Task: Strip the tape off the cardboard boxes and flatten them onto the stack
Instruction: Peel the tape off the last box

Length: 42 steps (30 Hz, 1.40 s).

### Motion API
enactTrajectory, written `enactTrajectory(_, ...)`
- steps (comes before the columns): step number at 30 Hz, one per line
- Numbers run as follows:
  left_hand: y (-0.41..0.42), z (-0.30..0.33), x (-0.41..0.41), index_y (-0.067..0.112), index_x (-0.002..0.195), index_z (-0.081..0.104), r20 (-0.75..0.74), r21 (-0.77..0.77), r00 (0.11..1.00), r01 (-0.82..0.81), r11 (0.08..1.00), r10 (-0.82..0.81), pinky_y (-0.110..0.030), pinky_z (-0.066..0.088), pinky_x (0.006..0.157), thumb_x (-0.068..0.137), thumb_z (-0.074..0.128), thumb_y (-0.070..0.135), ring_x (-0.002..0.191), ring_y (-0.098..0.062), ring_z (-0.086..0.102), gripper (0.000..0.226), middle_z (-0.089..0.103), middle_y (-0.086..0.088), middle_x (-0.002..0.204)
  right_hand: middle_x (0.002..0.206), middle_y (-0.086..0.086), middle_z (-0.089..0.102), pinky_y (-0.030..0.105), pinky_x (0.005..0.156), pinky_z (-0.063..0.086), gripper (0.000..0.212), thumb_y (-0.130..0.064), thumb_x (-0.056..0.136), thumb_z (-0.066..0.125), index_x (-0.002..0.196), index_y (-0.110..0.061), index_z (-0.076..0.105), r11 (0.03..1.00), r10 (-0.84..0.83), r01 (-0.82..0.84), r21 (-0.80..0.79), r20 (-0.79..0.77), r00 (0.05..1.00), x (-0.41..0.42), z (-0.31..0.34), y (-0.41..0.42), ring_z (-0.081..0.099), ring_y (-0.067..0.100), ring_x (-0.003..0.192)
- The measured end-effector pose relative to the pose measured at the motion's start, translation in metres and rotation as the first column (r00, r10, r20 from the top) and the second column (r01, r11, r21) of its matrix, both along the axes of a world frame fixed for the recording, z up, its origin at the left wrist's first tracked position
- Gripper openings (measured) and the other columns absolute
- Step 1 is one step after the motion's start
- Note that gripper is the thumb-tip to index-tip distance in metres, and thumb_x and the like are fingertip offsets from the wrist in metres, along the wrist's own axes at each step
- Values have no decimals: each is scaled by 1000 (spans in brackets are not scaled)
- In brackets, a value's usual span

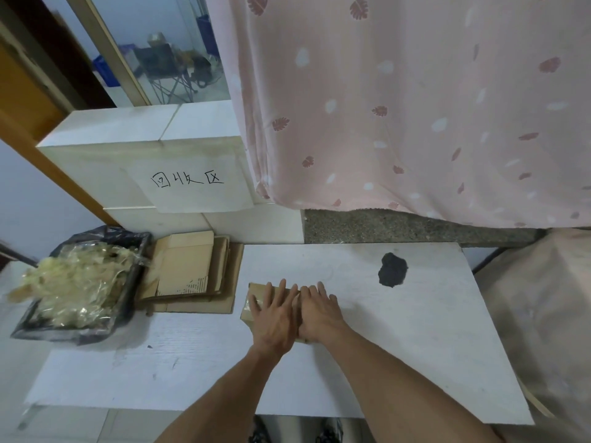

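Note:
A small brown cardboard box lies on the white table near its left middle. My left hand presses flat on top of it with straight fingers. My right hand lies flat beside the left, also pressing on the box. Both hands cover most of the box, so only its left edge and far corner show, with some clear tape on the left side. A stack of flattened cardboard lies on the floor left of the table.
A black-lined bin full of stripped clear tape stands at the far left. A dark patch marks the table's far side. A white block with a handwritten sign and a pink curtain stand behind.

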<state>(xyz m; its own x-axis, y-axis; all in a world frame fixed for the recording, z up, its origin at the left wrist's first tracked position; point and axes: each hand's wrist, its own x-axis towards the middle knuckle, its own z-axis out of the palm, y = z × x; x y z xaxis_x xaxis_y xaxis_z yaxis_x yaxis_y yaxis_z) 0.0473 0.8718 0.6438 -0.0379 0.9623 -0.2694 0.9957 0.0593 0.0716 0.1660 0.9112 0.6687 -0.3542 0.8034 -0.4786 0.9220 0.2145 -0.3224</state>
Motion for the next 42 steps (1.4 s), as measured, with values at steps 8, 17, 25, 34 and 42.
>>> enactTrajectory(8,-8,13,-41,35,156,10,53,-4,932,-359,933,359,-72,1,111,105,20,37,152,-36,1,52,1,1,167,152,7,29,48,122,6,82,-20,82,65,148,-7,19,997,-40,33,71,95,995,0,3,-6,-2,31,152)
enactTrajectory(17,-15,0,-27,37,157,2,134,-26,909,-394,919,394,-72,-4,110,104,13,44,152,-34,-6,54,-4,4,167,163,13,7,50,121,-6,89,-39,97,54,156,-8,-6,980,37,-70,184,175,984,-34,5,-11,-8,34,151)
enactTrajectory(25,-23,6,-64,32,157,4,59,9,937,-345,938,344,-73,-7,109,103,31,30,151,-35,-4,60,-7,4,166,143,7,42,42,115,27,83,-18,89,60,154,-11,8,984,-9,-10,179,102,995,-75,-2,-24,41,29,129)
enactTrajectory(34,-17,19,-151,30,138,44,171,-44,776,-609,792,607,-73,4,111,104,25,28,146,-35,19,39,31,3,156,135,5,40,33,108,28,79,-4,76,65,144,-11,25,977,-39,-14,212,246,969,-39,-6,-28,44,27,117)
enactTrajectory(42,-28,7,-150,25,142,42,60,-140,600,-786,602,798,-74,1,111,97,40,13,148,-30,16,46,32,2,156,145,2,30,37,120,13,82,-11,76,68,143,-14,21,964,-241,180,193,363,900,-13,-5,-41,23,30,139)
